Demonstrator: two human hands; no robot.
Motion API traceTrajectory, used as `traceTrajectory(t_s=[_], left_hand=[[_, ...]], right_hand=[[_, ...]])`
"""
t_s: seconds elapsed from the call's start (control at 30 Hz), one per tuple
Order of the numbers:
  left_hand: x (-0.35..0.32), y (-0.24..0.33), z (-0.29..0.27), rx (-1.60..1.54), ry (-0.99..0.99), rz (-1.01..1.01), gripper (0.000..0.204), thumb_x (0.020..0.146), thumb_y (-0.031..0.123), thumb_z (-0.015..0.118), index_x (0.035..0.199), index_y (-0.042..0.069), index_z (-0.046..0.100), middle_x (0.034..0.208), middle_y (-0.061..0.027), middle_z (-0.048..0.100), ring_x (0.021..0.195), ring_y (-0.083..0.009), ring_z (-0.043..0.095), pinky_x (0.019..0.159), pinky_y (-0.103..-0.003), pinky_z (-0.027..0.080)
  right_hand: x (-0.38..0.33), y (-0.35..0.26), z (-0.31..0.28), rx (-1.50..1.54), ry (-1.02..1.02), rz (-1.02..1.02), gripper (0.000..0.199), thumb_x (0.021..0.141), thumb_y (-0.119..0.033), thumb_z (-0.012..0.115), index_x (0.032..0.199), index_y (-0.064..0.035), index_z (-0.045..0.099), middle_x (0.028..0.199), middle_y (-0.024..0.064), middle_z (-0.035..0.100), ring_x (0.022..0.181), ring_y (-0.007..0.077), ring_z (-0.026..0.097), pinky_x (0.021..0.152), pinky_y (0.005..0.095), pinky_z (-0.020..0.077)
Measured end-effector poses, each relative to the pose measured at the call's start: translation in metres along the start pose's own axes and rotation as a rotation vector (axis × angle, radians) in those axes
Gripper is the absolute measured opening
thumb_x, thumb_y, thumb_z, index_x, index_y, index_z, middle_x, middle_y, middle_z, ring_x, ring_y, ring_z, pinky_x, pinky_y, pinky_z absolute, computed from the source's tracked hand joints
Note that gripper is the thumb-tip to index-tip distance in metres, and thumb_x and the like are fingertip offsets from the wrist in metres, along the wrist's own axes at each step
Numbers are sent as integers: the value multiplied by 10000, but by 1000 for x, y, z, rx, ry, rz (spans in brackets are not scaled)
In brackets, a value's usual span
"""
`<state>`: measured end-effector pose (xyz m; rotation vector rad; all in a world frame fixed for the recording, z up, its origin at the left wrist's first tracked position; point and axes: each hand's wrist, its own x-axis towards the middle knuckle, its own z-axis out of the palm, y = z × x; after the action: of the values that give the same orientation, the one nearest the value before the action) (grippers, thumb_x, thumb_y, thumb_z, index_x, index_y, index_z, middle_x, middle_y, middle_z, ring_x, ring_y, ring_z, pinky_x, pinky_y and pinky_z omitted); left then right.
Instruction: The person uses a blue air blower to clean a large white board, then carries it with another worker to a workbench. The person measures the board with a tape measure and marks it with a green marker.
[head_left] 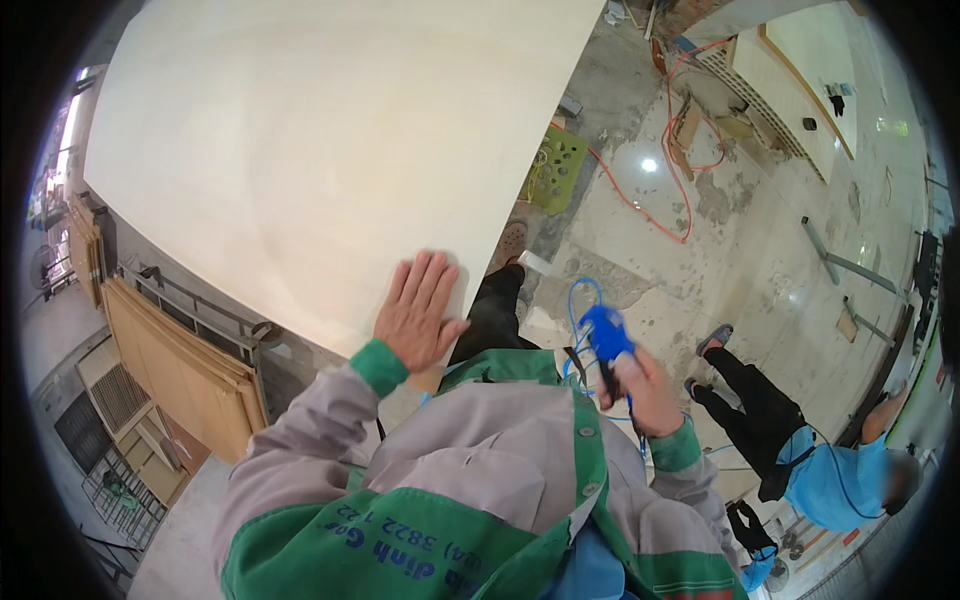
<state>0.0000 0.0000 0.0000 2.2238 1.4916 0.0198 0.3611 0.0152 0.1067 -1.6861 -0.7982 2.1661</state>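
My left hand [416, 310] lies flat on the near edge of a large pale board [300, 150], palm down with the fingers stretched out. To the right, off the board's edge, my right hand [646, 392] is closed around the dark handle of a blue air tool [606, 334]. Motion smears the tool, so its exact kind is unclear. A thin blue hose [584, 284] loops beside it and runs down past my jacket. The tool is held in the air, apart from the board.
A green perforated crate [558, 172] stands beside the board. An orange hose [668, 140] winds over the floor. Brown panels [180, 345] lean on a metal rack at left. A person in a blue shirt [830, 480] is at right. Another pale board [800, 85] lies far right.
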Motion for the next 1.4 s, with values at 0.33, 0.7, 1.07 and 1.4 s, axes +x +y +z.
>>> traceTrajectory(t_s=[0.33,0.7,1.07,1.4], left_hand=[[131,-81,-51,141,340,-406,973,922,681,512,1565,7,229,1640,-226,191,1533,-396,116,1225,-564,78],[118,-70,-49,105,268,-397,1134,829,759,578,1562,-21,204,1632,-279,153,1538,-414,61,1225,-564,48],[27,7,-8,190,129,169,762,982,423,496,1556,-9,242,1628,-227,217,1531,-387,146,1246,-529,98],[328,6,-67,129,374,12,705,917,246,492,1527,-37,282,1614,-235,246,1523,-386,170,1244,-524,103]], right_hand=[[-41,65,39,67,133,-235,451,1044,-443,505,1219,-31,557,833,60,638,668,121,609,633,273,507],[-58,106,64,130,143,-257,442,1048,-425,502,1248,-33,545,828,58,647,661,119,611,626,272,509],[-37,89,61,145,167,-232,378,1046,-410,521,1093,-39,572,773,46,626,602,105,593,568,257,498],[104,-59,13,179,431,-441,371,1062,-412,470,1028,-47,529,723,51,600,552,120,576,508,273,485]])
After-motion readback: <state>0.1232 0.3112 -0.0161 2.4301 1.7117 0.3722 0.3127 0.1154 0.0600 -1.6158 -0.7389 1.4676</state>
